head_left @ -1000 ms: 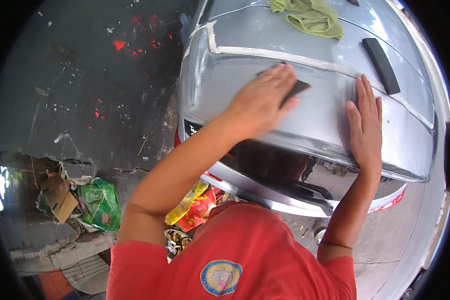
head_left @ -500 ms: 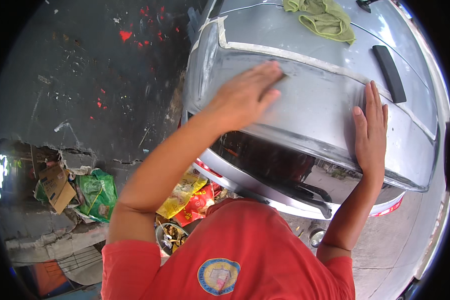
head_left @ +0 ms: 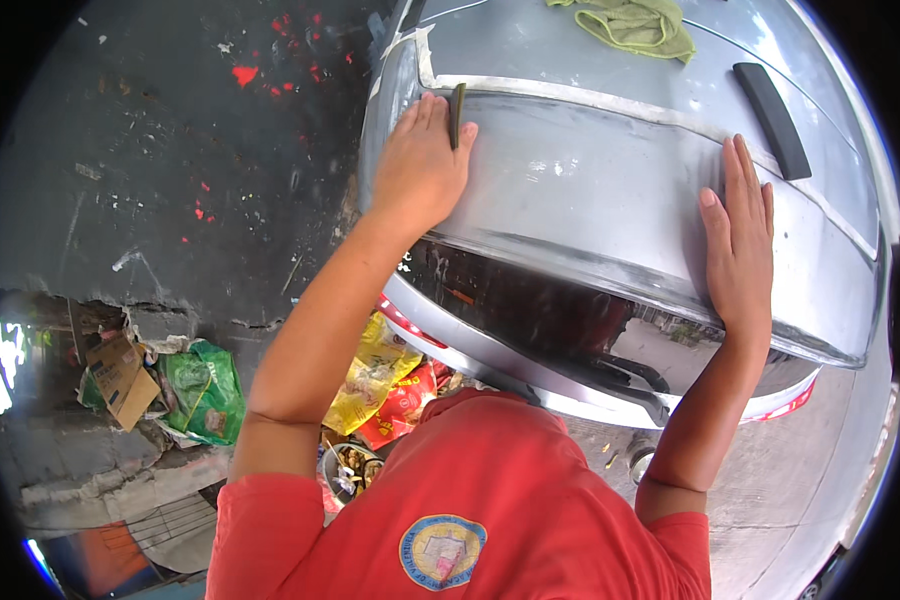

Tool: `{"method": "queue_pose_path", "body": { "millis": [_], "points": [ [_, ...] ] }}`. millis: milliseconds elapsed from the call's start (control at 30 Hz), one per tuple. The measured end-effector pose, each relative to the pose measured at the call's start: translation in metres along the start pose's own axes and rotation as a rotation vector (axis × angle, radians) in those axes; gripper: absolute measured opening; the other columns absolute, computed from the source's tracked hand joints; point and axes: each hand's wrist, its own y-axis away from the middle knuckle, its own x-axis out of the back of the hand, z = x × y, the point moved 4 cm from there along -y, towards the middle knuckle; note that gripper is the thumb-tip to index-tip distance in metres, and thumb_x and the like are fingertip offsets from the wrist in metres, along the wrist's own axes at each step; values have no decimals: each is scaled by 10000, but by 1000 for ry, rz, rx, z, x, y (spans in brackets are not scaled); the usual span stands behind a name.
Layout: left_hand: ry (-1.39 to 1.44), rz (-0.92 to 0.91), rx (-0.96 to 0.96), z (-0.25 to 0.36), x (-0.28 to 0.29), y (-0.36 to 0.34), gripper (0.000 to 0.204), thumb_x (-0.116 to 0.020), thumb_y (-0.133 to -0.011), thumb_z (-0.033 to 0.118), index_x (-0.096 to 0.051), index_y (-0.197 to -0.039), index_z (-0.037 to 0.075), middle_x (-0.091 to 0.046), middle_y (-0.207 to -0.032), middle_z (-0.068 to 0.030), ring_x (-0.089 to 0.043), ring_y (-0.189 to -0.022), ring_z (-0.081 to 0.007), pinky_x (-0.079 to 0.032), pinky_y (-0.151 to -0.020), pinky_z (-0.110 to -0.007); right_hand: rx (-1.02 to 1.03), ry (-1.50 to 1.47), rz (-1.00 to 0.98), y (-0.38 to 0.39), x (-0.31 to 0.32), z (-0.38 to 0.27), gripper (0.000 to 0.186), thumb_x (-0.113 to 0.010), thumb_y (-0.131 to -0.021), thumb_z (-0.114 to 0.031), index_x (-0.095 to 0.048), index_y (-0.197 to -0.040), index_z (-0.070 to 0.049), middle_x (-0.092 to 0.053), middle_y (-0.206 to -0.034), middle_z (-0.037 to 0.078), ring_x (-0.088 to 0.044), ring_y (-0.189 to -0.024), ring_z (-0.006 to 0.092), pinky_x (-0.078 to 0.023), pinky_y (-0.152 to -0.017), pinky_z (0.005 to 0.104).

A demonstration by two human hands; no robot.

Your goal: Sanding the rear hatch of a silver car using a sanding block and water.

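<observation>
My left hand [head_left: 420, 160] presses on the silver rear roof panel [head_left: 580, 190] of a car, near its left corner, with a dark, thin sanding sheet [head_left: 457, 112] under it, one edge standing up beside the thumb. My right hand [head_left: 738, 240] lies open and flat farther right on the panel, fingertips near a strip of pale masking tape [head_left: 600, 98]. The tape borders the panel's far side. Dull, scuffed patches show on the silver paint.
Beyond the tape lie a crumpled green cloth [head_left: 638, 35] and a black bar [head_left: 770, 120]. A dark rear window [head_left: 510, 290] sits below the panel. At left are a stained dark wall [head_left: 170, 180], cardboard [head_left: 120, 375], several plastic bags [head_left: 198, 400] and a container [head_left: 350, 470] of scraps.
My left hand has swept leftward and slightly up with the sanding sheet, from mid-panel to the left corner. My right hand stays on the same part of the panel.
</observation>
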Motion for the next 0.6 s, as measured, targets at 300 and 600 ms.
{"method": "queue_pose_path", "body": {
  "millis": [300,600],
  "points": [
    [45,-20,13,33,-2,4,670,-432,-1082,412,-452,-1466,-136,-444,-1560,-288,-372,-1482,-408,-267,-1259,-437,8,28,-5,4,1,3,583,-383,-1096,-406,-422,-1574,-74,-402,-1635,159,-358,-1521,311,-165,-1284,472],
    [-40,49,-205,66,-8,26,639,-473,-1066,401,-466,-1483,-82,-457,-1570,-244,-400,-1476,-381,-277,-1253,-431,-8,59,-21,1,-2,6,598,-380,-1095,-433,-425,-1576,-82,-393,-1645,135,-349,-1528,300,-164,-1291,460]
  ]
}}
